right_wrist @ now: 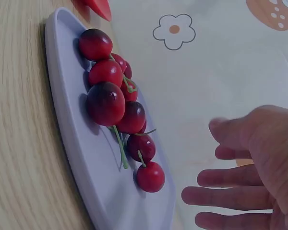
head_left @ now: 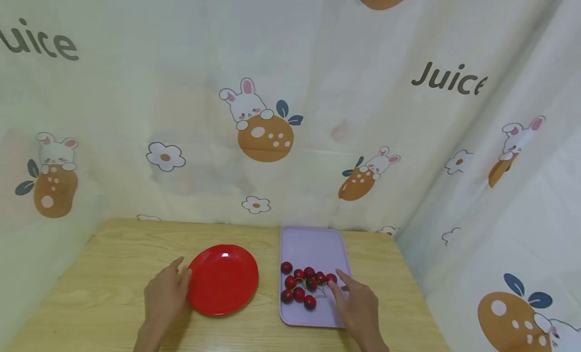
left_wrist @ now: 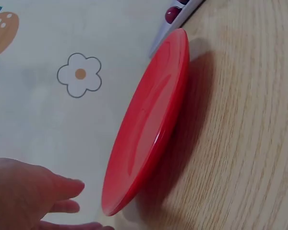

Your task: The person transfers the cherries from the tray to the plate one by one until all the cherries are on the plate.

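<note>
A round red plate [head_left: 222, 280] lies on the table, left of a lilac tray [head_left: 313, 246]. My left hand [head_left: 165, 296] is at the plate's left rim, its fingers loosely extended and holding nothing. In the left wrist view, the fingertips are just beside the edge of the plate. Several dark red cherries [head_left: 310, 284] are bunched in the near half of the tray, some with green stems [right_wrist: 121, 148]. Over the tray's right side, my right hand [head_left: 358, 304] reaches toward the rightmost cherry [right_wrist: 150, 177]. Its fingers are spread and grip nothing in the right wrist view.
The light wood table [head_left: 268, 321] ends at the back against a pale curtain [head_left: 195, 105] printed with rabbits, oranges and flowers. More of this curtain hangs along the left and right sides. A strip of wood separates plate and tray.
</note>
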`<state>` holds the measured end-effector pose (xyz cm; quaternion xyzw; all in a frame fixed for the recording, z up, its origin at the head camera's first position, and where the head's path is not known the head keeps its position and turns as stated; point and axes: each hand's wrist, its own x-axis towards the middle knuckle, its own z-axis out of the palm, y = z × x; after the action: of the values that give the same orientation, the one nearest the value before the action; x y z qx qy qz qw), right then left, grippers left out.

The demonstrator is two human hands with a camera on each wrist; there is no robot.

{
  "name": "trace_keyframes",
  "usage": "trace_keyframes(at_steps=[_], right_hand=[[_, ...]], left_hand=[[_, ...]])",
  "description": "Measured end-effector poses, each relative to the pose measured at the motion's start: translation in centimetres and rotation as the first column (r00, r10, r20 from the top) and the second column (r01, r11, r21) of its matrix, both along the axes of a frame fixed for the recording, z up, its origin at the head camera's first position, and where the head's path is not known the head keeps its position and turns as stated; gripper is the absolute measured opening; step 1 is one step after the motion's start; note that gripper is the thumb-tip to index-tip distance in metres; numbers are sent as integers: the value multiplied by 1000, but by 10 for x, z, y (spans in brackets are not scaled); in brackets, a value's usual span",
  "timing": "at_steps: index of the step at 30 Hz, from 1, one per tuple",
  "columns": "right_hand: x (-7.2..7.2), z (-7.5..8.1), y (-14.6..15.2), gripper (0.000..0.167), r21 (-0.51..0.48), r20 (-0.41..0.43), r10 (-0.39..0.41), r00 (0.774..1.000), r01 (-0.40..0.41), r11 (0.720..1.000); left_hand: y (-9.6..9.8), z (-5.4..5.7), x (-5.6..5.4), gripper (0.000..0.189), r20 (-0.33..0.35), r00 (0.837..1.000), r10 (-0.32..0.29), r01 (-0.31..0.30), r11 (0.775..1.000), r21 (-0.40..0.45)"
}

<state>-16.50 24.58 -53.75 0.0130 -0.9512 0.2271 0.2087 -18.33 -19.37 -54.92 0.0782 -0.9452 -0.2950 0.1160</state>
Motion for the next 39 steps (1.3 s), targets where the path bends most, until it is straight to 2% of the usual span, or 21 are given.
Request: trace_keyframes(at_steps=[4, 9, 13, 21, 26, 31, 37, 39], right_hand=[[-1, -3, 2, 25, 27, -78, -31, 996, 33, 999], [-1, -14, 2, 13, -5, -129, -99, 987, 99, 995], [2, -22, 3, 8, -68, -101, -147, 984, 141, 988], [1, -32, 6, 6, -172, -62, -159, 985, 147, 974], [1, -36, 6, 8, -189, -7, -164, 986, 160, 969], [1, -38, 7, 7, -225, 2, -150, 989, 146, 963], [0, -39, 5, 8, -281, 45, -130, 991, 137, 950], [0, -40, 4, 8, -291, 58, -125, 991, 136, 947]], left_hand=[[-4, -4, -1, 48, 10, 1000, -13, 12, 997, 77], [-10, -12, -1, 45, 35, 999, -30, 24, 989, 148], [-12, -18, -3, 43, 63, 997, -52, 39, 981, 190], [-7, -22, -5, 38, 21, 998, -51, 44, 961, 272], [-5, -24, -7, 34, 11, 999, -41, 37, 962, 270], [-5, -28, -9, 31, -1, 1000, -20, 20, 964, 267], [-8, -37, -12, 28, -4, 1000, 10, -8, 945, 326], [-9, -40, -12, 29, -2, 1000, 7, -6, 929, 369]])
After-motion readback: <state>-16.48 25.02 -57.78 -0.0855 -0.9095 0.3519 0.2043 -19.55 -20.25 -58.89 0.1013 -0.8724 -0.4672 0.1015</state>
